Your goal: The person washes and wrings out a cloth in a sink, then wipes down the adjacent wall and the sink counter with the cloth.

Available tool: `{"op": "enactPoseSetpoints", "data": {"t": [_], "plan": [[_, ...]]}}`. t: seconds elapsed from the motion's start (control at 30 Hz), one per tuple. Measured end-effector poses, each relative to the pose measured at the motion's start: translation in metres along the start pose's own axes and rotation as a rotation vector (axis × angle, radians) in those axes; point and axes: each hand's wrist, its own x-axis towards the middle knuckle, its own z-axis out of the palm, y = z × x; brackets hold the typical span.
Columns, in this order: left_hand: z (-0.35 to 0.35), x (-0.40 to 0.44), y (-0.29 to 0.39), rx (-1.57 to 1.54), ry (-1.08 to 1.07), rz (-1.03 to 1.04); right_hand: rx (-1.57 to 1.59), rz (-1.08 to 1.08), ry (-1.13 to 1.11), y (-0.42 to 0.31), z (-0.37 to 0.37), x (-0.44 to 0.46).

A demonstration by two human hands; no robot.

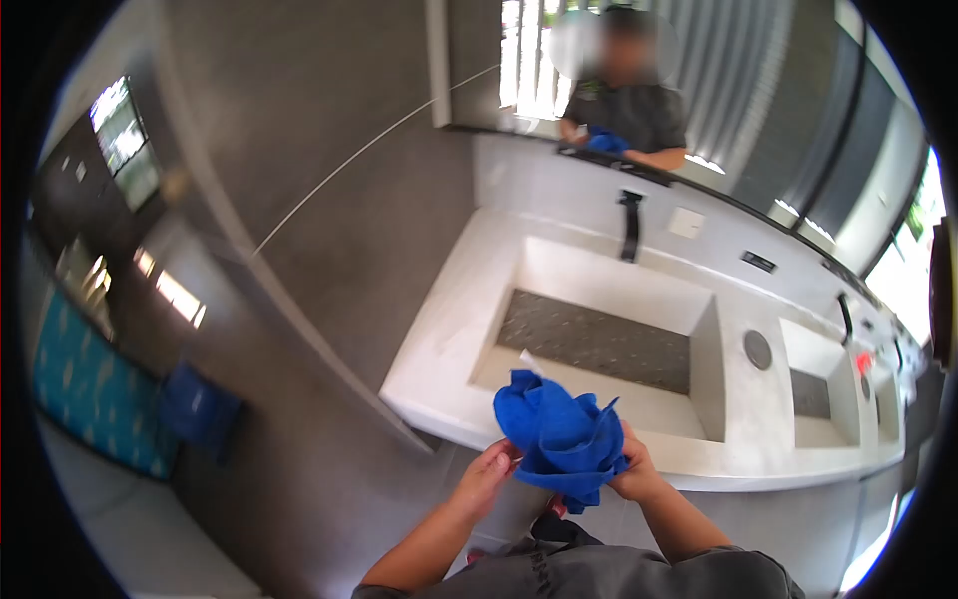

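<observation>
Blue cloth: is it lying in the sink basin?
No, the blue cloth is held up in both hands, the left and the right, in front of the counter.

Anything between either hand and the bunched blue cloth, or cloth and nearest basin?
Left hand and right hand hold the bunched blue cloth directly. Toward the white rectangular basin: its front rim, plus a small white strip at the cloth's far edge.

Forearms [423, 547] bare, converging forward; left grip [489, 477] and right grip [636, 471] apart (fingers [506, 456] bent).
</observation>
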Motion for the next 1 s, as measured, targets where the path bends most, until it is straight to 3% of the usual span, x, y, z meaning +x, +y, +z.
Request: {"op": "enactPoseSetpoints", "data": {"t": [0.07, 0.1, 0.17, 0.2, 0.4, 0.57, 0.63, 0.67, 0.8, 0.87, 0.9, 0.97, 1.0], "plan": [[-0.018, 0.011, 0.005, -0.328, 0.019, -0.069, 0.010, 0.090, 0.076, -0.003, 0.028, 0.002], [0.034, -0.013, 0.007, -0.261, 0.125, -0.251, 0.179, 0.216, 0.138, -0.011, 0.013, -0.045], [0.067, 0.055, -0.009, -0.320, 0.210, -0.291, 0.144, 0.154, 0.138, 0.020, -0.040, -0.033], [0.075, 0.100, -0.011, -0.255, 0.213, -0.235, 0.090, 0.136, 0.145, 0.038, -0.066, -0.013], [0.078, 0.177, -0.021, -0.274, 0.293, -0.186, 0.076, 0.202, 0.135, 0.122, -0.096, 0.019], [0.035, 0.238, -0.041, -0.242, 0.227, -0.221, -0.018, 0.373, 0.107, 0.191, -0.102, 0.041], [0.015, 0.251, -0.041, -0.205, 0.158, -0.295, -0.219, 0.560, 0.003, 0.204, -0.108, 0.051], [0.013, 0.262, -0.040, -0.211, 0.235, -0.385, -0.308, 0.670, -0.054, 0.204, -0.115, 0.055], [-0.005, 0.289, -0.061, -0.119, 0.320, -0.586, -0.408, 0.646, 0.022, 0.201, -0.140, 0.078], [-0.011, 0.294, -0.073, -0.110, 0.288, -0.597, -0.086, 0.871, 0.172, 0.202, -0.151, 0.089], [-0.010, 0.296, -0.078, -0.098, 0.270, -0.607, -0.094, 0.877, 0.178, 0.207, -0.153, 0.090], [-0.005, 0.296, -0.090, -0.084, 0.259, -0.617, 0.574, 0.875, 0.522, 0.217, -0.155, 0.091], [-0.005, 0.297, -0.097, 0.098, 0.207, -0.597, 0.563, 0.877, 0.519, 0.215, -0.158, 0.098]]}}
